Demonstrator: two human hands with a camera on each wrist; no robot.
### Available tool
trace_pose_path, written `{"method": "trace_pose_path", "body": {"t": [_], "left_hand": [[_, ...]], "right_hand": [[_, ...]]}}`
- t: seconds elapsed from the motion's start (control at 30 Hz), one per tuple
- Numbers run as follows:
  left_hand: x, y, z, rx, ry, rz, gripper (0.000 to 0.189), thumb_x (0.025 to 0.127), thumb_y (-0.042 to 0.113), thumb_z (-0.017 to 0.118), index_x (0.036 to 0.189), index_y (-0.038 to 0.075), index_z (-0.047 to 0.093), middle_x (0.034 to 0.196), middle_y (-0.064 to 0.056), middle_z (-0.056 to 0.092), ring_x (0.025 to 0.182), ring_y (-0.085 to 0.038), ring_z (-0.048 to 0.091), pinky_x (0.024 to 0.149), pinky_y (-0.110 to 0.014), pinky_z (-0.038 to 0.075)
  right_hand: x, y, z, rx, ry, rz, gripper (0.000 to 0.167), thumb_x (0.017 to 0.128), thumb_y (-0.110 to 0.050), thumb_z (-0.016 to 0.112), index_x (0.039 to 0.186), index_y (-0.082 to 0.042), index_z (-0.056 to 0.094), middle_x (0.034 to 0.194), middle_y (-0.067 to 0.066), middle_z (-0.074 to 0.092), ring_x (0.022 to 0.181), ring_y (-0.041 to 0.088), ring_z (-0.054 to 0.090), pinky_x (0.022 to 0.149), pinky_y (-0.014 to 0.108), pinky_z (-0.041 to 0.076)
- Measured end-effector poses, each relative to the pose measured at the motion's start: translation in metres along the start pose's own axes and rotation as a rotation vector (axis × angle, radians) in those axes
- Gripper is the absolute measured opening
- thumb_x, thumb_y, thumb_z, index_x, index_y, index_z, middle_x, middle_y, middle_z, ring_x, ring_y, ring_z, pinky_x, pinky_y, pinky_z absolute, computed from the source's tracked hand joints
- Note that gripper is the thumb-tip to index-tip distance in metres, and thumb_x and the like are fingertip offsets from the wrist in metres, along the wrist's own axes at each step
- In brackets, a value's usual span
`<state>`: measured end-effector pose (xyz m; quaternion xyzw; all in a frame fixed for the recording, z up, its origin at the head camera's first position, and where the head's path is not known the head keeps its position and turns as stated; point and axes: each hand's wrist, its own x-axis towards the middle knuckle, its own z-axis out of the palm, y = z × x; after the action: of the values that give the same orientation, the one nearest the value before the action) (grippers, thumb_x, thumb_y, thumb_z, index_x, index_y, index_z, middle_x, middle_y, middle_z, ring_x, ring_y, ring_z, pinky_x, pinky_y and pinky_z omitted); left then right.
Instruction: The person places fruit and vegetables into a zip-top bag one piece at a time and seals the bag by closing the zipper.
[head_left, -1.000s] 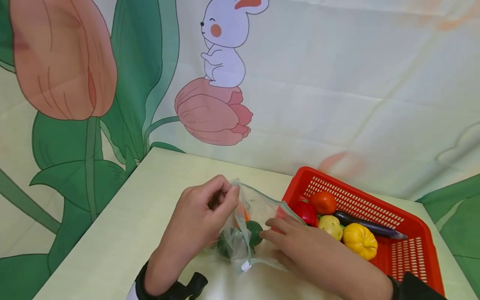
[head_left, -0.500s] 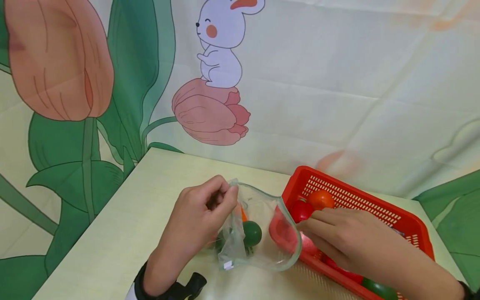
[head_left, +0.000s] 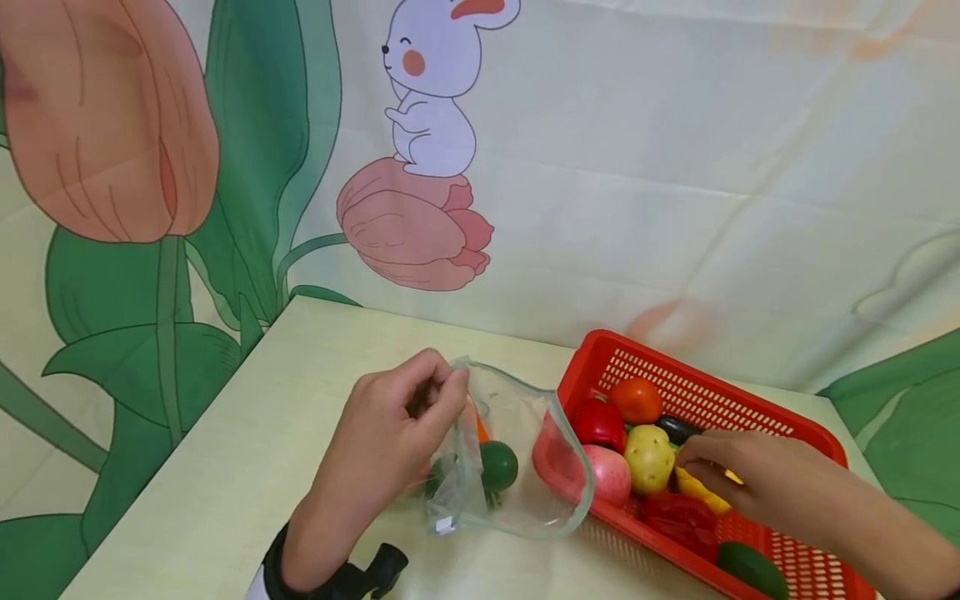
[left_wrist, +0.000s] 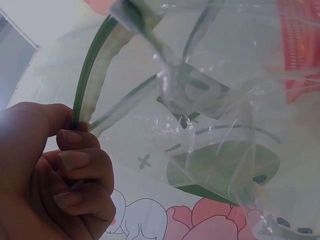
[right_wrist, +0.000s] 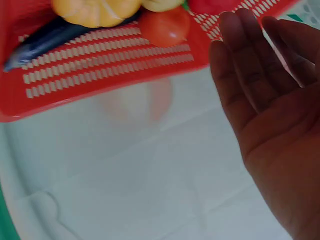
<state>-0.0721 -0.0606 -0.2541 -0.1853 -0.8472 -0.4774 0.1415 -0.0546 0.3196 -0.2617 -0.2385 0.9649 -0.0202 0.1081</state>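
My left hand pinches the upper edge of a clear zip bag between thumb and forefinger, also plain in the left wrist view. The bag's mouth gapes toward the basket. Inside or behind its plastic show a dark green round thing and a sliver of something orange. My right hand hovers over the red basket, fingertips near a yellow pumpkin that it partly covers. In the right wrist view its fingers look mostly straight, with nothing held.
Also in the basket are a tomato, red pepper, pale yellow knobbly piece, pink round fruit, eggplant, wrinkled red piece and dark green oval piece. A printed cloth hangs behind the table.
The right hand has moved from the bag's mouth rightward over the basket, and the mouth now spreads wider. The left hand keeps its pinch on the bag.
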Motion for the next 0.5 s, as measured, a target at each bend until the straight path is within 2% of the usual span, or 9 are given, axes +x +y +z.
{"method": "trace_pose_path", "body": {"t": [0.17, 0.23, 0.33, 0.43, 0.5], "left_hand": [[0.001, -0.002, 0.000, 0.008, 0.006, 0.009, 0.026, 0.095, 0.028, 0.054, 0.069, 0.027, 0.047, 0.055, 0.011, 0.042, 0.049, -0.006, 0.041, 0.047, -0.021, 0.033], [0.001, -0.002, 0.000, 0.002, 0.004, 0.010, 0.026, 0.095, 0.028, 0.054, 0.069, 0.027, 0.048, 0.056, 0.011, 0.042, 0.049, -0.006, 0.041, 0.047, -0.021, 0.033], [0.001, -0.001, 0.000, 0.002, 0.004, 0.008, 0.026, 0.095, 0.028, 0.054, 0.069, 0.027, 0.048, 0.055, 0.012, 0.042, 0.048, -0.006, 0.041, 0.047, -0.021, 0.033], [0.001, -0.001, -0.001, 0.005, 0.005, 0.003, 0.026, 0.094, 0.028, 0.054, 0.069, 0.027, 0.047, 0.055, 0.012, 0.041, 0.047, -0.005, 0.040, 0.046, -0.021, 0.033], [0.001, -0.001, -0.001, 0.003, 0.003, -0.001, 0.027, 0.095, 0.029, 0.054, 0.069, 0.027, 0.047, 0.055, 0.012, 0.041, 0.047, -0.005, 0.040, 0.046, -0.021, 0.032]], "right_hand": [[-0.009, 0.016, 0.016, 0.124, -0.222, 0.167, 0.016, 0.084, -0.029, 0.070, 0.098, -0.032, 0.064, 0.089, -0.021, 0.060, 0.075, -0.004, 0.053, 0.064, 0.020, 0.049], [-0.012, 0.022, 0.024, 0.195, -0.312, 0.263, 0.018, 0.082, -0.031, 0.071, 0.099, -0.030, 0.064, 0.091, -0.018, 0.061, 0.080, 0.001, 0.056, 0.071, 0.026, 0.053], [-0.019, 0.030, 0.039, 0.334, -0.431, 0.401, 0.031, 0.078, -0.032, 0.075, 0.106, -0.025, 0.064, 0.102, -0.008, 0.063, 0.091, 0.015, 0.057, 0.083, 0.044, 0.052], [-0.030, 0.034, 0.054, 0.422, -0.520, 0.545, 0.051, 0.070, -0.035, 0.079, 0.116, -0.021, 0.061, 0.108, -0.001, 0.062, 0.095, 0.021, 0.055, 0.078, 0.050, 0.052], [-0.035, 0.035, 0.062, 0.438, -0.553, 0.622, 0.061, 0.066, -0.038, 0.080, 0.120, -0.021, 0.058, 0.107, -0.001, 0.060, 0.095, 0.022, 0.052, 0.072, 0.047, 0.053]]}}
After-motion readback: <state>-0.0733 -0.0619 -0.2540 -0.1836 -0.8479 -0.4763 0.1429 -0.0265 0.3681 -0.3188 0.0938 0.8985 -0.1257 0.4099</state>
